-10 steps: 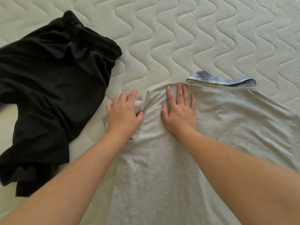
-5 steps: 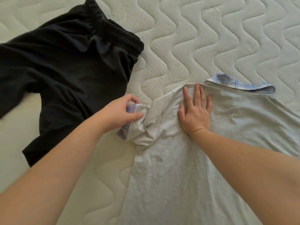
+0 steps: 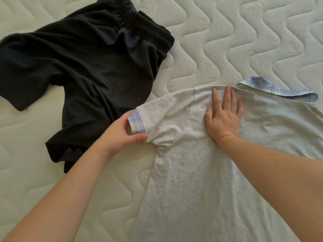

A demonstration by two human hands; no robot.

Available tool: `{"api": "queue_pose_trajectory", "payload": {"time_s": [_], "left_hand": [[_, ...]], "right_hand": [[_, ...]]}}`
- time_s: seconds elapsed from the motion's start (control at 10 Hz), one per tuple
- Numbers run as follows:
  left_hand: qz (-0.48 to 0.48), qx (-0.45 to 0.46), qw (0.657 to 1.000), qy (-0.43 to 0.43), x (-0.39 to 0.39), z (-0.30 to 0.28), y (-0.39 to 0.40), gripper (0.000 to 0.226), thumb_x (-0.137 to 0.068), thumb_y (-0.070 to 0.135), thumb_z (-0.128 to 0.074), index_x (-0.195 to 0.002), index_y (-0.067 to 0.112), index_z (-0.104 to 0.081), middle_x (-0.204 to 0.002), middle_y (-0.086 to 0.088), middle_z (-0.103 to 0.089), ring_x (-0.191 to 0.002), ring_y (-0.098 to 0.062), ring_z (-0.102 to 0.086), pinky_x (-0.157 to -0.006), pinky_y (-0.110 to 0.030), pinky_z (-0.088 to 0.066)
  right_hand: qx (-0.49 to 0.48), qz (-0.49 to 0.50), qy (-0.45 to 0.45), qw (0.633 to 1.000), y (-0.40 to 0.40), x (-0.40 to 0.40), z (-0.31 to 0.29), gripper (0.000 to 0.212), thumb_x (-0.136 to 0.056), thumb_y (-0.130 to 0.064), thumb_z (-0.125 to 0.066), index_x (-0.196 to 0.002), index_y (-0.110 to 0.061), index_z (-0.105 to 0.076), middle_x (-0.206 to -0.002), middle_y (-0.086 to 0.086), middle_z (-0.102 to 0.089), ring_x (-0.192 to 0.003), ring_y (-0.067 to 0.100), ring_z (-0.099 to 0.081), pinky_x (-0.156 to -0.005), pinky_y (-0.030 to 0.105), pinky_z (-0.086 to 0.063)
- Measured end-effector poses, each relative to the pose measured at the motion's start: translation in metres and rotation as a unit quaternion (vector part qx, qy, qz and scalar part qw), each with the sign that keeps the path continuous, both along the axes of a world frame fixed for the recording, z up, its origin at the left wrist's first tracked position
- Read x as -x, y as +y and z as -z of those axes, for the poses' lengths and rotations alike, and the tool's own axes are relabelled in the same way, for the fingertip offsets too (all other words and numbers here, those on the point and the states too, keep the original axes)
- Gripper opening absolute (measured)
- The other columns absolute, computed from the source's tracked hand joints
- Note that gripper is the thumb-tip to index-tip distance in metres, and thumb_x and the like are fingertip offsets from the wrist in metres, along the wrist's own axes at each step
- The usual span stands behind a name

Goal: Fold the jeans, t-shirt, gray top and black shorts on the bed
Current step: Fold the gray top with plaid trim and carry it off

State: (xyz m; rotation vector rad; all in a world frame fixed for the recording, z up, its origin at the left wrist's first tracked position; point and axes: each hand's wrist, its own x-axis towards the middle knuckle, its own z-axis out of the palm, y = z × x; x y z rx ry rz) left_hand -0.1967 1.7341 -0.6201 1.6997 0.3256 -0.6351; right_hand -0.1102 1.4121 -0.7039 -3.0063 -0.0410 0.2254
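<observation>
Pinning gray top [image 3: 201,180] flat on bed [image 3: 227,41] with right hand [image 3: 224,117], fingers straight, so I stop fabric creeping. Left hand [image 3: 120,135] pinches plaid sleeve cuff [image 3: 136,122] (likely spreading sleeve before fold). Black shorts [image 3: 83,67] lie unfolded beside.

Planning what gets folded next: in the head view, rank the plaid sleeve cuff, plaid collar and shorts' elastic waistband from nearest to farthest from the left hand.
1. Plaid sleeve cuff: pinched by the left hand.
2. Shorts' elastic waistband: above, toward the top edge.
3. Plaid collar: far right, beyond the right hand.
Waistband and collar are nearly tied.
</observation>
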Motion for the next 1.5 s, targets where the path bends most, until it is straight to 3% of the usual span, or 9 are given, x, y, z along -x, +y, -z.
{"api": "queue_pose_trajectory", "payload": {"time_s": [0.1, 0.3, 0.6, 0.8, 0.9, 1.0, 1.2, 1.4, 1.5], "left_hand": [[0.05, -0.098, 0.994, -0.013, 0.009, 0.004, -0.004, 0.09, -0.057, 0.053, -0.091, -0.135, 0.039, -0.049, -0.129, 0.028, -0.059, -0.12, 0.015, -0.05, -0.092, -0.001, -0.037], [-0.086, -0.146, 0.984, -0.059, 0.013, 0.0, -0.034, 0.023, -0.089, 0.036, -0.071, -0.109, 0.027, -0.066, -0.1, 0.008, -0.072, -0.095, -0.003, -0.066, -0.085, -0.023, -0.053], [-0.074, -0.392, 0.913, 0.084, 0.03, 0.007, -0.026, 0.057, -0.094, 0.049, -0.055, -0.056, 0.011, -0.038, -0.051, -0.003, -0.042, -0.054, -0.022, -0.042, -0.052, -0.034, -0.03], [-0.14, -0.241, 0.96, 0.025, 0.034, 0.0, -0.035, 0.024, -0.09, 0.043, -0.065, -0.091, 0.019, -0.062, -0.087, 0.006, -0.067, -0.082, -0.01, -0.063, -0.07, -0.028, -0.048], [-0.148, -0.058, 0.986, 0.054, 0.025, -0.01, -0.036, 0.047, -0.084, 0.033, -0.077, -0.124, 0.039, -0.052, -0.112, 0.016, -0.067, -0.101, 0.003, -0.064, -0.083, -0.018, -0.05], [-0.098, -0.189, 0.977, 0.029, 0.022, -0.011, -0.038, 0.059, -0.088, 0.019, -0.068, -0.135, 0.044, -0.042, -0.107, 0.016, -0.066, -0.09, 0.001, -0.065, -0.071, -0.011, -0.047], [-0.12, -0.481, 0.867, -0.053, 0.023, -0.022, -0.045, 0.05, -0.087, 0.007, -0.057, -0.134, 0.017, -0.048, -0.11, -0.006, -0.053, -0.079, -0.02, -0.054, -0.06, -0.031, -0.042], [0.047, -0.523, 0.785, -0.327, -0.046, -0.016, -0.09, 0.03, -0.087, 0.01, -0.069, -0.117, 0.011, -0.066, -0.112, -0.011, -0.061, -0.105, -0.028, -0.059, -0.091, -0.041, -0.048], [0.105, -0.546, 0.776, -0.296, -0.095, -0.01, -0.114, 0.033, -0.089, 0.027, -0.068, -0.12, 0.015, -0.065, -0.121, -0.009, -0.058, -0.113, -0.027, -0.055, -0.097, -0.037, -0.04]], "right_hand": [[0.002, -0.003, -0.001, 1.0, 0.0, 0.001, 0.0, 0.061, -0.097, -0.047, -0.023, -0.154, -0.041, -0.003, -0.165, 0.005, 0.002, -0.151, 0.016, 0.007, -0.121, 0.048, 0.001], [-0.006, -0.002, 0.002, 1.0, 0.001, 0.002, 0.0, 0.059, -0.098, -0.046, -0.024, -0.154, -0.042, -0.004, -0.165, 0.005, 0.003, -0.151, 0.016, 0.008, -0.121, 0.046, 0.005], [-0.007, -0.001, 0.005, 1.0, 0.0, 0.001, -0.001, 0.06, -0.097, -0.046, -0.023, -0.154, -0.042, -0.006, -0.165, 0.004, 0.003, -0.151, 0.016, 0.008, -0.121, 0.047, 0.005], [-0.01, 0.0, 0.003, 1.0, 0.001, 0.001, 0.0, 0.06, -0.097, -0.046, -0.024, -0.154, -0.042, -0.006, -0.165, 0.004, 0.003, -0.151, 0.016, 0.008, -0.12, 0.046, 0.006], [-0.008, -0.001, 0.005, 1.0, 0.001, 0.001, -0.001, 0.06, -0.097, -0.046, -0.024, -0.154, -0.042, -0.005, -0.165, 0.004, 0.003, -0.151, 0.017, 0.008, -0.121, 0.046, 0.006], [-0.005, -0.002, 0.007, 1.0, 0.0, 0.002, -0.002, 0.06, -0.098, -0.046, -0.024, -0.154, -0.042, -0.004, -0.165, 0.004, 0.004, -0.151, 0.016, 0.008, -0.12, 0.045, 0.007], [-0.002, 0.0, 0.009, 1.0, 0.001, 0.001, -0.002, 0.06, -0.097, -0.045, -0.025, -0.154, -0.041, -0.007, -0.165, 0.005, 0.003, -0.151, 0.017, 0.007, -0.12, 0.044, 0.008], [0.002, 0.002, 0.009, 1.0, 0.001, 0.001, -0.002, 0.061, -0.097, -0.046, -0.025, -0.154, -0.042, -0.004, -0.165, 0.005, 0.003, -0.151, 0.016, 0.009, -0.12, 0.046, 0.006], [-0.001, 0.002, 0.014, 1.0, 0.001, 0.001, -0.002, 0.062, -0.096, -0.046, -0.024, -0.154, -0.042, -0.004, -0.165, 0.005, 0.003, -0.151, 0.016, 0.01, -0.12, 0.047, 0.005]]}}
